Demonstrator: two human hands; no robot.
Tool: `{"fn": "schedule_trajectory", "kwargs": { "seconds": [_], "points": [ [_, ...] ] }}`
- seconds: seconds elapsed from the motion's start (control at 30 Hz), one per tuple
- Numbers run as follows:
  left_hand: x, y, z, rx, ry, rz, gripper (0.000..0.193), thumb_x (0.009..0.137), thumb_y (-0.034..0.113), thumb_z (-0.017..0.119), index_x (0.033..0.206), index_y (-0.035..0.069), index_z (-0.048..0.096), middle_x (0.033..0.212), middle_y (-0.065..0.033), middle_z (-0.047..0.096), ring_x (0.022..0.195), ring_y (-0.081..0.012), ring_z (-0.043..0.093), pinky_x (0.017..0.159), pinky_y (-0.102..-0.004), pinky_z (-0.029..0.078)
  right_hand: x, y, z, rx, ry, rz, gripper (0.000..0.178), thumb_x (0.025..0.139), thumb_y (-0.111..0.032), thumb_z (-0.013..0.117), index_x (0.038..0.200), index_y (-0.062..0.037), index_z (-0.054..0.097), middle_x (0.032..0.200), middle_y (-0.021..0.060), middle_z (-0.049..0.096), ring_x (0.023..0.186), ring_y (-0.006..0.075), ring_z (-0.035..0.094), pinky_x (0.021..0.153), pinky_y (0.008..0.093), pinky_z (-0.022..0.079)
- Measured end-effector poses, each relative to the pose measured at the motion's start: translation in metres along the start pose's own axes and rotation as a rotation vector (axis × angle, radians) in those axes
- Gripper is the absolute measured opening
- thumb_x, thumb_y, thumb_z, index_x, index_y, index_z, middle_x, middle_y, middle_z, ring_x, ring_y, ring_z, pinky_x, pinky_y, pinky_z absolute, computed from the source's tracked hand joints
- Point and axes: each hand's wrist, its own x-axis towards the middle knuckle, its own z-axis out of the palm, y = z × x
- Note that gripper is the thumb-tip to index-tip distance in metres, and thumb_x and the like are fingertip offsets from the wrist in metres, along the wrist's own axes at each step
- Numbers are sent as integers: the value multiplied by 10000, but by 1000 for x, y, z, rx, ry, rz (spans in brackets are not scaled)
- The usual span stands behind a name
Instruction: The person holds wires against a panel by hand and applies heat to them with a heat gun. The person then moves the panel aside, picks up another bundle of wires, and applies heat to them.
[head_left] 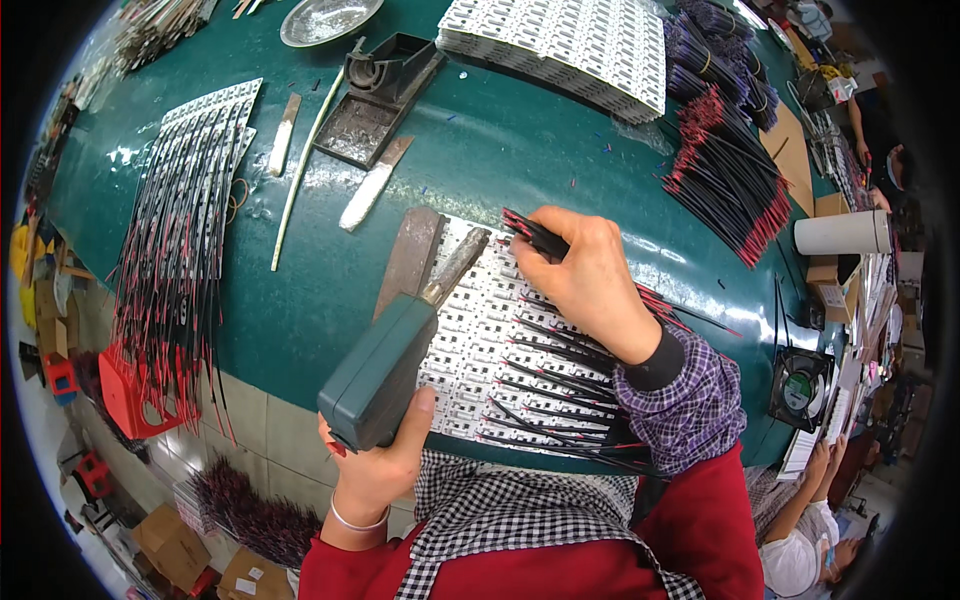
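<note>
Left hand (385, 455), fingers wrapped round a green soldering gun (385, 370); right hand (585, 275), fingers pinched on red-black wires (530, 232), over white LED strips (470, 340) on the green desk (500, 140).

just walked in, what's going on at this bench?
A person is working wires onto a white LED strip panel on the green table. The left hand grips a green soldering gun, its tip down at the panel's upper edge. The right hand pinches red-and-black wires close to that tip. More wires already lie across the panel. Loose wire bundles sit to the right.
</note>
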Motion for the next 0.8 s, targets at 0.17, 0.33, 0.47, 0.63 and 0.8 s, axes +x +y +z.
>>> {"fn": "schedule_trajectory", "kwargs": {
  "seconds": [0.17, 0.33, 0.47, 0.63, 0.8],
  "points": [
    [-1, -2, -2, -13, -37, -4, 192, 852, -28, 715, 1033, -45, 652, 799, -51, 634, 559, -79, 529, 489, -230, 402, 7, 8, -2, 93, -54, 45, 184, 811, -113, 673, 788, 64, 628, 648, 250, 570, 567, 379, 565, 585, 426, 466],
    [0, -1, -1, -45, -68, -43, 164, 847, -31, 720, 997, -47, 657, 778, -41, 629, 562, -77, 532, 488, -228, 398, 13, 8, -8, 165, -143, 86, 211, 817, -131, 676, 817, 77, 640, 627, 223, 554, 537, 256, 527, 594, 392, 463],
    [0, 6, -1, 2, -33, -135, 152, 788, 16, 766, 903, -35, 680, 781, -73, 709, 637, -117, 642, 586, -259, 492, 11, 7, -8, 140, -149, 97, 216, 818, -133, 676, 832, 79, 642, 629, 220, 557, 550, 240, 547, 603, 388, 468],
    [-7, -1, -3, -23, -10, -92, 186, 820, -18, 731, 988, -47, 656, 829, -80, 677, 619, -104, 592, 548, -254, 459, 9, 4, -8, 113, -121, 90, 217, 821, -136, 680, 830, 77, 644, 665, 246, 587, 566, 296, 585, 608, 394, 473],
    [-11, 0, -9, -81, -30, -40, 284, 849, -74, 668, 1125, -58, 603, 937, -123, 654, 576, -103, 542, 497, -252, 424, 6, -4, -11, 12, -152, 80, 200, 849, -126, 677, 877, 70, 651, 717, 229, 604, 617, 320, 595, 608, 407, 457]
  ]
}}
